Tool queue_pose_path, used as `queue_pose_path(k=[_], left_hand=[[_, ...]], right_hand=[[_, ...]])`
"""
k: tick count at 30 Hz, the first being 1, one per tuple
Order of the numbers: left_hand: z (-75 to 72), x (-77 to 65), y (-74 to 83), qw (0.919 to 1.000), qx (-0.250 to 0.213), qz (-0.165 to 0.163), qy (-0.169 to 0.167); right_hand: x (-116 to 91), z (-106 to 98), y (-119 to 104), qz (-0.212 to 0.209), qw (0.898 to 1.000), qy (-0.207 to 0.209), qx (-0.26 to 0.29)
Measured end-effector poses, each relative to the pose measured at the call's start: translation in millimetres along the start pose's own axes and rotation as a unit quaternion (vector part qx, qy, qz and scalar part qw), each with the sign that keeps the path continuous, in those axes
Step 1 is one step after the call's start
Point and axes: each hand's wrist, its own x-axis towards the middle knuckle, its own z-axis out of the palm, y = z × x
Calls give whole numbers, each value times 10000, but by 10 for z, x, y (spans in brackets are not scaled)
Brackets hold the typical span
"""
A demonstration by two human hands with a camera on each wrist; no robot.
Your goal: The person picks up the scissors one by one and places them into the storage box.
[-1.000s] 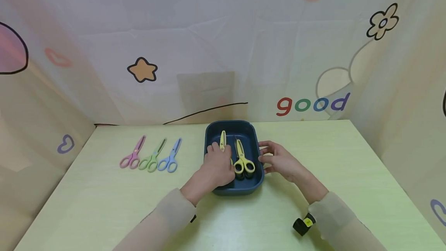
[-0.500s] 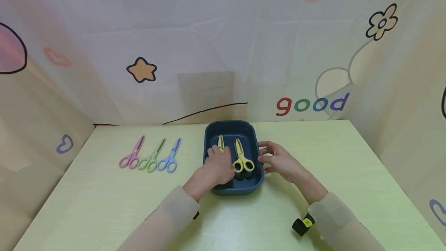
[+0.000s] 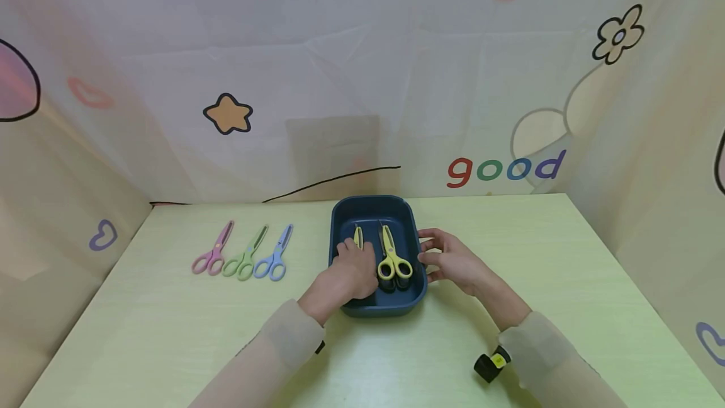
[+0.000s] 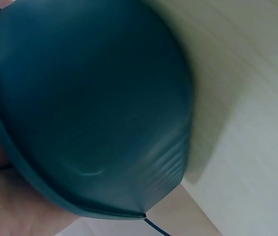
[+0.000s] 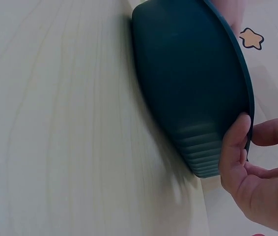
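Note:
My left hand point(image 3: 354, 269) reaches into a dark blue tray point(image 3: 374, 203) and grips yellow-handled scissors point(image 3: 358, 236). Only their upper end shows past my fingers; the handles are hidden. To the right in the tray lies a second pair of yellow scissors point(image 3: 387, 244), over black loops and a dark blade that partly show. My right hand point(image 3: 461, 264) touches the tray's right side at the rim with loosely bent fingers. In the right wrist view its fingers point(image 5: 235, 142) rest at the rim. The tray's outer wall point(image 4: 90, 108) fills most of the left wrist view.
Left of the tray, pink scissors point(image 3: 214, 252), green scissors point(image 3: 246, 257) and blue scissors point(image 3: 276, 257) lie side by side on the pale table point(image 3: 158, 332). A printed cloth point(image 3: 255, 68) hangs behind the table and at both sides.
My left hand has eased the yellow scissors down and slightly towards me in the tray, so less of their end shows. My right hand stays at the tray's side.

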Motion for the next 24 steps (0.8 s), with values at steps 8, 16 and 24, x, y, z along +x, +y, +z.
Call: queue_pose_path(k=[8,16,24], left_hand=[[21,-18,-14,9998,-34,96,149],[32,-51,-37,9992,-51,230,320],[4,-136,-145,9892,-638,957,907]], right_hand=[[12,3,16,-32,10000,-18,23],[2,3,10,-10,10000,6,-28],[-5,2,1,-9,10000,-13,10]])
